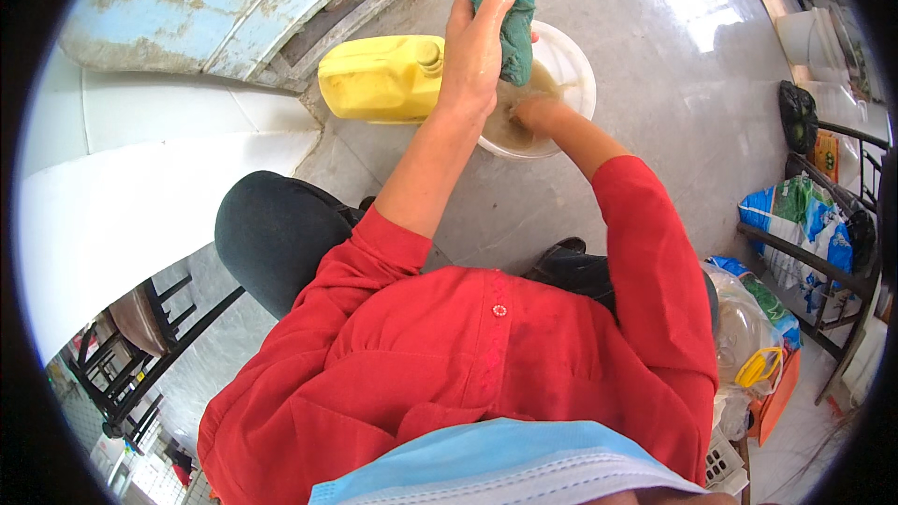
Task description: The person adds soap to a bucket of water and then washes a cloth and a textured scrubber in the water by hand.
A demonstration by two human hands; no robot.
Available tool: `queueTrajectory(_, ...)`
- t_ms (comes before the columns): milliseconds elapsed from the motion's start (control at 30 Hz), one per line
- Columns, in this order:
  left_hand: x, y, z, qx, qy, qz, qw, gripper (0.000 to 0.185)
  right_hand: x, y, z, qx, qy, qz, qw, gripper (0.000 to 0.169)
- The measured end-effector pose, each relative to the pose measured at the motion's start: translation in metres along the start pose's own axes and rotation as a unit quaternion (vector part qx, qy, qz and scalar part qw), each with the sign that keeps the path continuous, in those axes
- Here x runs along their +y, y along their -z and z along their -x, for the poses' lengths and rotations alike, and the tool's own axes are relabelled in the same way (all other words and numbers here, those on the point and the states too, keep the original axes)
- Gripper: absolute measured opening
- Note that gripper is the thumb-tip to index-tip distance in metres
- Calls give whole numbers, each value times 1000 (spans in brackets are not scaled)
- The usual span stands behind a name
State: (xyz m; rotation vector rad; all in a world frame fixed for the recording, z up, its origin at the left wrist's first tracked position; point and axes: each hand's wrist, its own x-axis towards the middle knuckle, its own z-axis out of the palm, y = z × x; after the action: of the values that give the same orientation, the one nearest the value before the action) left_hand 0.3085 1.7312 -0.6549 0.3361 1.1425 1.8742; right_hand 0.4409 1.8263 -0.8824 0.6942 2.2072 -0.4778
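My left hand (pixel 477 49) grips a wet-looking, bunched green cloth (pixel 515 28), held above a white plastic basin (pixel 579 77). Cloudy brownish water (pixel 505 119) fills part of the basin. Into that water dips my right hand (pixel 539 117), its fingers below the surface, so whether they hold anything is hidden. Left of the basin, partly behind my left forearm, a yellow plastic jerrycan (pixel 379 77) with a capped spout rests on the floor.
A worn light-blue panel (pixel 175 7) and a white tiled wall (pixel 56 112) border the left. On the right, a black metal rack (pixel 807 245) holds blue-and-green plastic bags (pixel 800 217). Near my right side is a clear plastic jug (pixel 733 330) with a yellow handle.
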Motion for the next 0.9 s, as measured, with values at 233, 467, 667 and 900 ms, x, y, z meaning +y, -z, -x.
queueTrajectory(233,-1,3,1,7,-10,-17,1000,32,6,6,2,2,125,113,986,31)
queueTrajectory(467,-4,9,-3,2,-21,-1,1000,32,-22,53,21,-183,41,-40,981,31)
queueTrajectory(667,3,10,-1,30,-26,52,998,31,-14,71,53,-129,99,-136,977,37)
queueTrajectory(900,-3,2,-2,15,-16,47,999,33,-5,28,31,-34,44,147,988,31)
